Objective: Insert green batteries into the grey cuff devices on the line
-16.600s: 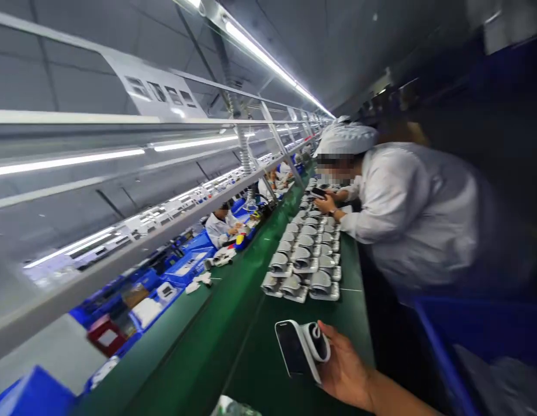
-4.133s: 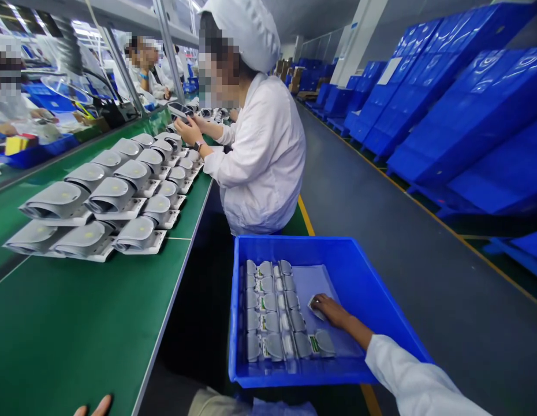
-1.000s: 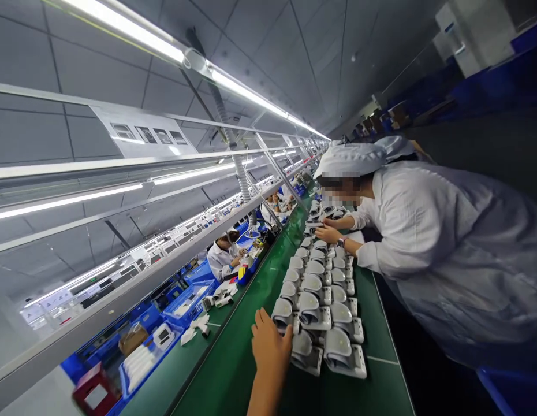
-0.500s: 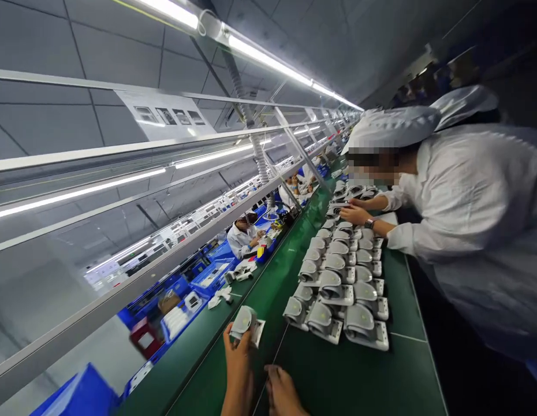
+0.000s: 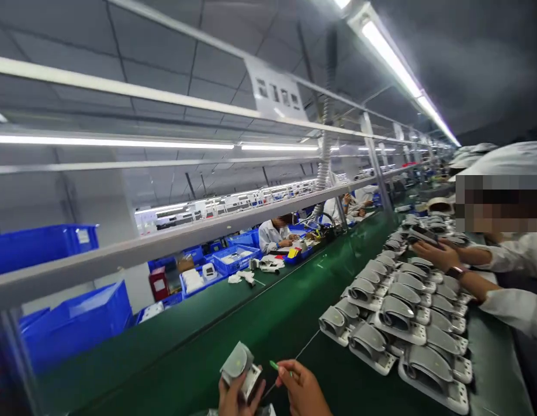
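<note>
In the head view, my left hand point(image 5: 239, 396) is closed around a grey-and-white plastic housing point(image 5: 237, 363) with a curved cover, held tilted above the green work surface point(image 5: 177, 370). To its right, my right hand point(image 5: 304, 388) pinches a thin green-tipped stick point(image 5: 273, 366); the tip points toward the housing but stays apart from it. Most of the stick is hidden by the fingers. Pale parts show at the bottom edge under my left hand, cut off by the frame.
Rows of similar housings point(image 5: 396, 312) cover the right side of the bench. A co-worker's hands point(image 5: 442, 254) hold a dark flat object over them. Blue bins point(image 5: 234, 260) line the far left side, below a metal rail point(image 5: 164, 240).
The view has swung left and levelled. The housing is now tilted lower in my left hand. My right hand has risen nearer to it, and the green tip now shows in its fingers.
</note>
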Tool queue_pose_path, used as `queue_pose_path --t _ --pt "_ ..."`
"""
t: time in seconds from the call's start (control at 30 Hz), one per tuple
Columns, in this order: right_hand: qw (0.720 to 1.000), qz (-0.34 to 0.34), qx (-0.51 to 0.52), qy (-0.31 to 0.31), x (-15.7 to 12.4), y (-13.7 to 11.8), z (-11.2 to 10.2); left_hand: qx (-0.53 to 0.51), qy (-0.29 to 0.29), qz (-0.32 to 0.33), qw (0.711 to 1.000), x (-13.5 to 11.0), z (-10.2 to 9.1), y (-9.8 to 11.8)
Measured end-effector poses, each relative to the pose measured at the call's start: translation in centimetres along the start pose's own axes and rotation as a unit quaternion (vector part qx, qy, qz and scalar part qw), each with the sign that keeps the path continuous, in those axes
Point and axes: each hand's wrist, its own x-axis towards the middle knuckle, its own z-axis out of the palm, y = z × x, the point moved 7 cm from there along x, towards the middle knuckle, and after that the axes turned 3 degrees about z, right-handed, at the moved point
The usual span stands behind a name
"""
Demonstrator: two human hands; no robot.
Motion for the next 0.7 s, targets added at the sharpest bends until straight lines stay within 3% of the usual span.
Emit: queue_pose_path --t 0.23,0.4,0.5,0.6,0.7 --pt "0.994 0.068 -0.067 -0.059 -2.4 -1.1 -0.3 0.010 0.010 -0.057 0.998 -2.3 0.3 0.6" --pt "0.980 -0.011 -0.178 -0.094 -4.1 -2.2 0.7 -0.010 -0.063 -0.117 0.991 -3.4 1.4 0.2" --pt "0.950 -0.086 -0.282 -0.101 -5.1 -3.2 1.4 0.001 -0.099 -0.135 0.986 -3.8 1.6 -0.2" --pt "0.924 -0.117 -0.350 -0.101 -5.6 -3.8 1.8 0.007 -0.114 -0.137 0.984 -3.9 1.6 -0.4" --pt "0.916 -0.129 -0.362 -0.112 -6.0 -4.2 2.2 0.003 -0.114 -0.131 0.985 -4.1 1.7 -0.4"
